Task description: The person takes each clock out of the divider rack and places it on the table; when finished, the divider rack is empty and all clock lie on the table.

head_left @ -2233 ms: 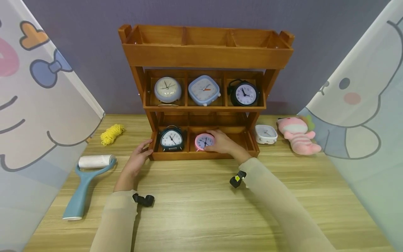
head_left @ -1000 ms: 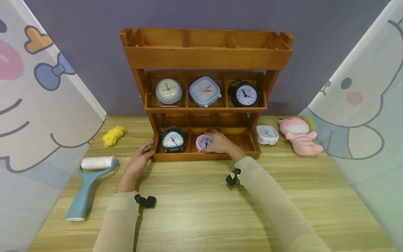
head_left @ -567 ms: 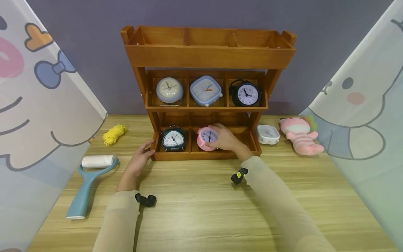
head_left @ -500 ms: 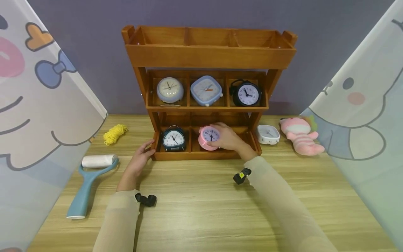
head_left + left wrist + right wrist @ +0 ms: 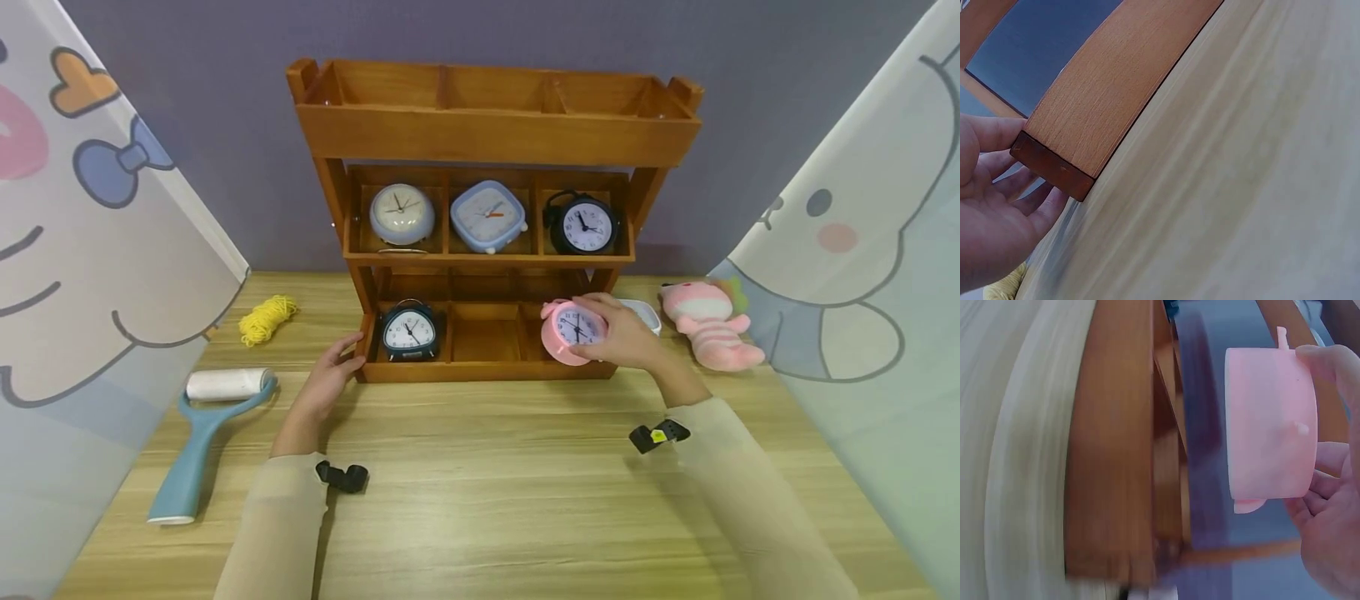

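Observation:
My right hand point(image 5: 628, 335) grips a round pink alarm clock point(image 5: 572, 332) over the right compartment of the lowest tier. In the right wrist view, the thumb lies at one end of the pink clock body point(image 5: 1272, 425) and fingers at the other. My left hand point(image 5: 327, 382) rests against the left end of the wooden shelf point(image 5: 480, 371); in the left wrist view, its fingertips touch the tray's end. A dark triangular alarm clock point(image 5: 409, 332) stands in the lower left compartment. The lower middle compartment point(image 5: 486, 337) shows bare wood.
The middle tier holds a round clock point(image 5: 402, 214), a blue clock point(image 5: 487, 217) and a black clock point(image 5: 585, 225). A white clock point(image 5: 643, 312) is partly hidden behind my right hand. Nearby are a pink plush toy point(image 5: 708, 325), yellow string point(image 5: 267, 319) and a lint roller point(image 5: 198, 442).
My right hand lifts the pink clock from the lower middle compartment and moves it right, over the right compartment. The white clock becomes partly covered. My left hand stays at the shelf's end.

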Demonstrator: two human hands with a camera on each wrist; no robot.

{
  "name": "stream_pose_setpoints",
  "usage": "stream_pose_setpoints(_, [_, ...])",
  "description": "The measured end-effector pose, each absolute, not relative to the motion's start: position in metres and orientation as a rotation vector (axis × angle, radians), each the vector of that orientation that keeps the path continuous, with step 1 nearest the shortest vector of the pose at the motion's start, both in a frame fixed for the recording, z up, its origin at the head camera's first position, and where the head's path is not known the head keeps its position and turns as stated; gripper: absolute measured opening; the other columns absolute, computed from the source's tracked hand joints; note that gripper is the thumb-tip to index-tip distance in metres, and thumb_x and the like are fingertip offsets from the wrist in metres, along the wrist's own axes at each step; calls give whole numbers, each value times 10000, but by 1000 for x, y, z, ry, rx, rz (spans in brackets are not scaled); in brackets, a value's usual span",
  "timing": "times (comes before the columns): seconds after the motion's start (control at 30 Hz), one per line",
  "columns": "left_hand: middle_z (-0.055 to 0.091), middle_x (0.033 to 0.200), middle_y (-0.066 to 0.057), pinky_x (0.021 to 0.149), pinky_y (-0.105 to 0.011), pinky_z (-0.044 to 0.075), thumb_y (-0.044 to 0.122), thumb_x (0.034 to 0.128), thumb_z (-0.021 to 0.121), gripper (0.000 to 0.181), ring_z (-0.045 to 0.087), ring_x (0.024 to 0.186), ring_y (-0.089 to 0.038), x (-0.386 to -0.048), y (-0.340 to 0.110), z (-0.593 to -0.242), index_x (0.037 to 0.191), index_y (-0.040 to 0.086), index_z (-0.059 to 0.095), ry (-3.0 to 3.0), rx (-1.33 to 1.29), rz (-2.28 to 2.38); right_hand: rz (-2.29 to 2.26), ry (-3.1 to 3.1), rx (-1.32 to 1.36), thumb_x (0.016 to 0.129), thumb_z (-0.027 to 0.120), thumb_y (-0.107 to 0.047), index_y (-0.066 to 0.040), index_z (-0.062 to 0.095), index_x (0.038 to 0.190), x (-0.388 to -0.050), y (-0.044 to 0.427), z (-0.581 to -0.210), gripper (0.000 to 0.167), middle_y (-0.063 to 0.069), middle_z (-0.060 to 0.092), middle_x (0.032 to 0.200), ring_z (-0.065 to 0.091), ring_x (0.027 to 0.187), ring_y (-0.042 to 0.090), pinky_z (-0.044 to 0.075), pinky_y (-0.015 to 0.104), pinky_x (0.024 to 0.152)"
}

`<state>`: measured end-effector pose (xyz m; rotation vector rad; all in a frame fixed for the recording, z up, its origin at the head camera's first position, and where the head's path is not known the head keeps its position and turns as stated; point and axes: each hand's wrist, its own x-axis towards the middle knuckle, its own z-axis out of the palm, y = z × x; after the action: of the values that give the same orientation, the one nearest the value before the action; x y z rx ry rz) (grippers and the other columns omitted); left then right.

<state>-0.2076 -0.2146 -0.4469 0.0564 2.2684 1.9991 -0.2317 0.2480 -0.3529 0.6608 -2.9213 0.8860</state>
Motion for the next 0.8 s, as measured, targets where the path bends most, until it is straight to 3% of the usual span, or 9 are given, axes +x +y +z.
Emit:
stream_pose_setpoints(0.4, [148, 1564, -233, 1119, -506, 228, 14, 1027, 414, 515, 223, 1388, -403, -208, -215, -447, 1511, -43, 248, 2273, 65, 1990, 833, -2924, 552, 779, 819, -282, 36, 477, 1398, -203, 337, -355, 776, 267, 332, 1483, 401, 1234, 447, 406, 559, 883])
stream_pose_setpoints(0.67, [137, 1566, -240, 1122, -508, 221, 16, 1031, 412, 515, 207, 1393, -408, -208, -214, -446, 1512, -47, 239, 2261, 70, 1999, 850, -2944, 521, 764, 831, -251, 19, 504, 1368, -196, 371, -373, 738, 263, 443, 1359, 526, 975, 379, 448, 455, 759])
stream_pose_setpoints(0.8, [142, 1568, -229, 1121, -510, 222, 27, 1030, 424, 518, 195, 1398, -411, -209, -215, -448, 1513, -37, 248, 2280, 63, 1982, 897, -2952, 589, 779, 827, -210, 14, 487, 1389, -196, 381, -388, 734, 217, 487, 1351, 516, 1047, 330, 448, 302, 815])
